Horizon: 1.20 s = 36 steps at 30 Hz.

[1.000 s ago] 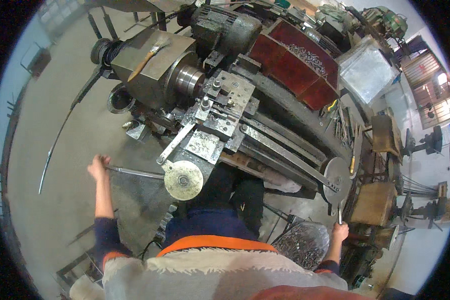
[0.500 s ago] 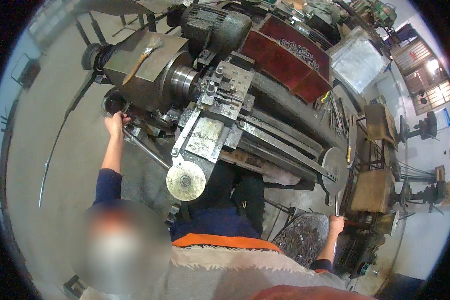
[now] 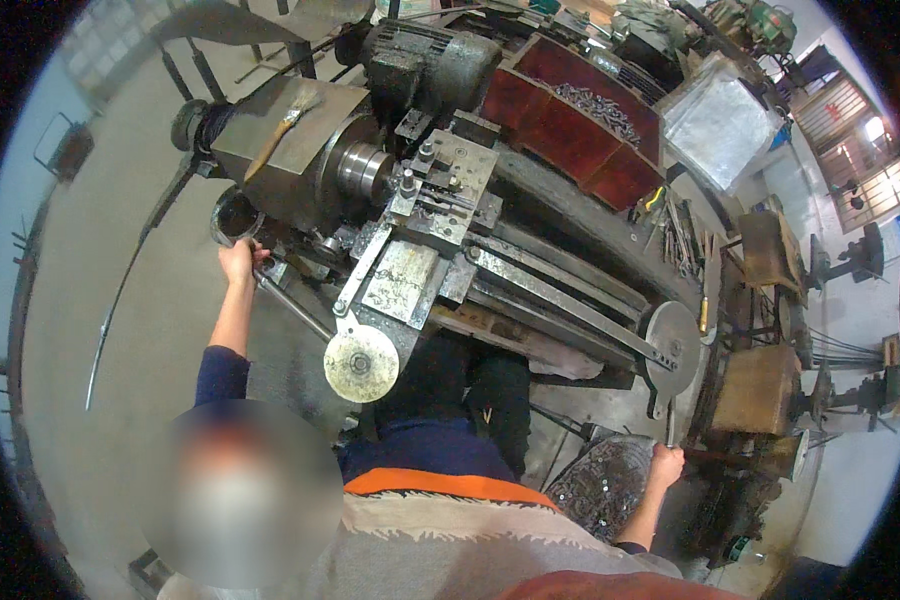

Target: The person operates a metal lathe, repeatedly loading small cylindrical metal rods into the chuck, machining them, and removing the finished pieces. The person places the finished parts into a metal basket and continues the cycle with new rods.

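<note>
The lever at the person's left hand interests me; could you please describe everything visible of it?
The lever is a straight, slim, round bar that looks like bare grey metal, with a slight shine. It slants up and leftward from the edge of the pale round disc, on the machine's near side. The left hand grips its upper end, partly hiding it; how it joins the disc is unclear.

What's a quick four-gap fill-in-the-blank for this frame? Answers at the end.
1. The left hand holds a lever running to a pale plate whose shape is ____.
2. In the ____ hand is the handle below the grey wheel.
3. A wooden-handled ____ lies on the metal housing.
4. The box holding small metal parts is coloured ____.

Missing words: round; right; brush; red.
</note>
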Motion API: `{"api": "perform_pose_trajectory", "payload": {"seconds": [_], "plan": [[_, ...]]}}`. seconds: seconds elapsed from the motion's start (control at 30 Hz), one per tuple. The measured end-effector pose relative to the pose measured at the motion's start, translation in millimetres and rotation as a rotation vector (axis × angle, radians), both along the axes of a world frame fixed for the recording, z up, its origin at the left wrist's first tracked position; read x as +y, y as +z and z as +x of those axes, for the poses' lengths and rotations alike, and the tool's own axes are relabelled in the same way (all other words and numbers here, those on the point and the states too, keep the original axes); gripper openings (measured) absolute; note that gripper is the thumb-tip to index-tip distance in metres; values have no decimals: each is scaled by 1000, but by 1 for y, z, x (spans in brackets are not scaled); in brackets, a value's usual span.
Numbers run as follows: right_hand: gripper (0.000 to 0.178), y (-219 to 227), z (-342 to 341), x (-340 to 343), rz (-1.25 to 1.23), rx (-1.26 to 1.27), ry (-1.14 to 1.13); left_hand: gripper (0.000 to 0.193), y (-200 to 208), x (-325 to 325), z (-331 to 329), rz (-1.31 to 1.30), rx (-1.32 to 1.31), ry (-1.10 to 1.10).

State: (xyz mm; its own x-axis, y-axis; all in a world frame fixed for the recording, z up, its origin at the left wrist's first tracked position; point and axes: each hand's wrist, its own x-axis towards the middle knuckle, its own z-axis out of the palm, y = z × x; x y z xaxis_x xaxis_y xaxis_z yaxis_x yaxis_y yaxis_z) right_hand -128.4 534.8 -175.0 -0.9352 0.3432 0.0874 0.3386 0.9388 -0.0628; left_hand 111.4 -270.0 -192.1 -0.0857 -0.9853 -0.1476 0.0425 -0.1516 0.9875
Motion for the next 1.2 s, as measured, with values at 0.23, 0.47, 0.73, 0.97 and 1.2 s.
{"api": "perform_pose_trajectory", "payload": {"seconds": [0.23,0.47,0.73,0.97,1.2], "plan": [[38,-2,-99,68,344,-38,147,7,0,-10,-1,1,-175,-13],[39,9,-134,39,351,36,-34,12,2,3,1,-19,32,-98],[71,6,-19,-41,-181,141,118,41,-79,-73,98,-140,-595,-206],[54,-32,21,-41,-100,140,304,34,-101,-72,48,-743,-1390,-644],[43,15,16,-96,-307,79,270,35,-185,-58,16,-483,-1166,-123]]}}
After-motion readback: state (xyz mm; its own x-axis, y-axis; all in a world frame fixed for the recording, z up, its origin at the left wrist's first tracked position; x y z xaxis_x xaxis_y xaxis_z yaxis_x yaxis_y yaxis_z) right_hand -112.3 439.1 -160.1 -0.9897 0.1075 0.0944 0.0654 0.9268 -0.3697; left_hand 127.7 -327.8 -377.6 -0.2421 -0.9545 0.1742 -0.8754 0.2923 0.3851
